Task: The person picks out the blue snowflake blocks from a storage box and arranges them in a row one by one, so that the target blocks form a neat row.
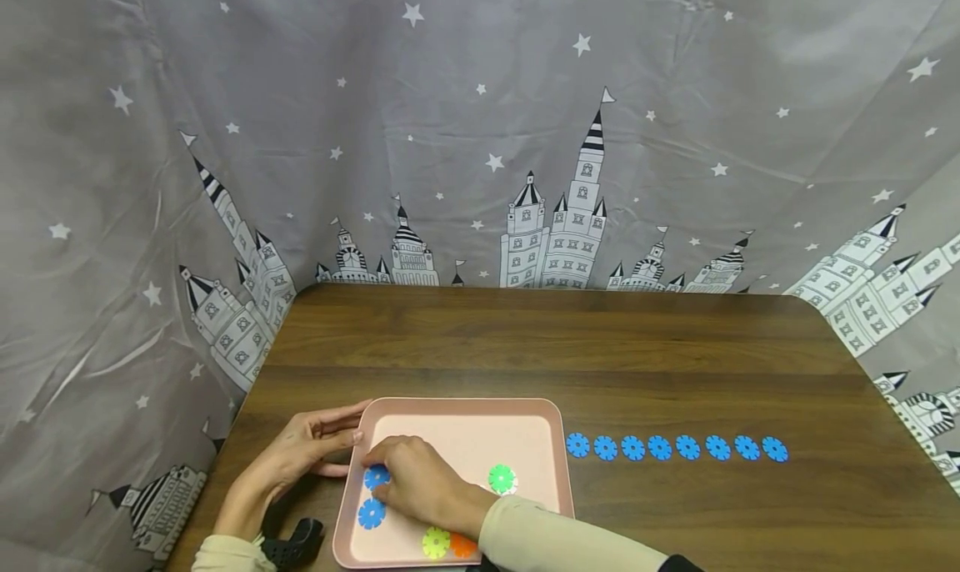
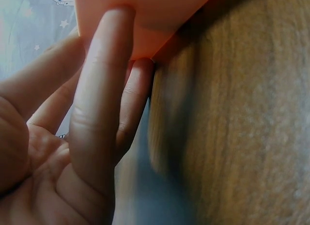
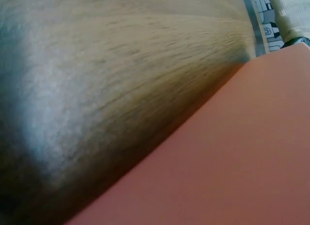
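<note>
My left hand (image 1: 300, 447) is at the left side of a shallow pink tray (image 1: 465, 407), its fairly straight fingers touching the outer wall. In the left wrist view, fingers (image 2: 104, 84) press against that pink wall. My right hand (image 1: 423, 484) reaches over the left part of the tray. Its thumb and index finger pinch a blue notched disc (image 1: 376, 476), while its other fingers are partly hidden. Just below lies another blue notched disc (image 1: 371, 514). Elsewhere in the tray are a green disc (image 1: 502, 479), a yellow disc (image 1: 436, 543) and an orange disc (image 1: 462, 545) partly under the right forearm.
Several blue notched discs (image 1: 660, 448) form a straight row on the wooden table (image 1: 600, 347), running right from the tray's side. Behind the table hangs a grey curtain (image 1: 420, 80) printed with castles and stars. The right wrist view shows the tray's outer wall (image 3: 208, 167) beside the tabletop.
</note>
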A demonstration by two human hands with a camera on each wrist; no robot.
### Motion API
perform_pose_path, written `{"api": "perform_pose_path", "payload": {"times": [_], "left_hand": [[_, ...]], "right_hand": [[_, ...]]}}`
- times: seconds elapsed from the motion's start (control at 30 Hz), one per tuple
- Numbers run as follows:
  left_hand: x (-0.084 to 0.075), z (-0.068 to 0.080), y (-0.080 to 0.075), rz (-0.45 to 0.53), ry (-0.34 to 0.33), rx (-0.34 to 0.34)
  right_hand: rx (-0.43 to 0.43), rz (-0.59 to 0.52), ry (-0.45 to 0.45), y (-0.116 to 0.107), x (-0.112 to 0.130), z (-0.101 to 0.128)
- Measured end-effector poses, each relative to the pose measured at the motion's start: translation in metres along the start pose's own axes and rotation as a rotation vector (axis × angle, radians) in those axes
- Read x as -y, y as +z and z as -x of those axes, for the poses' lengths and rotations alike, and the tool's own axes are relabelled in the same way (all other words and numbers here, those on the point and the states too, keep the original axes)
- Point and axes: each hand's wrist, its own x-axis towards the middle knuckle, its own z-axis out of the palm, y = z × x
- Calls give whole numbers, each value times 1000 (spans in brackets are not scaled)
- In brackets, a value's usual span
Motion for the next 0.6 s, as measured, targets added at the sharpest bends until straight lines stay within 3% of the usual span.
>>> {"api": "perform_pose_path", "payload": {"times": [0.6], "left_hand": [[1, 0, 0, 1, 14, 5]], "right_hand": [[-22, 155, -97, 4, -1, -1]]}}
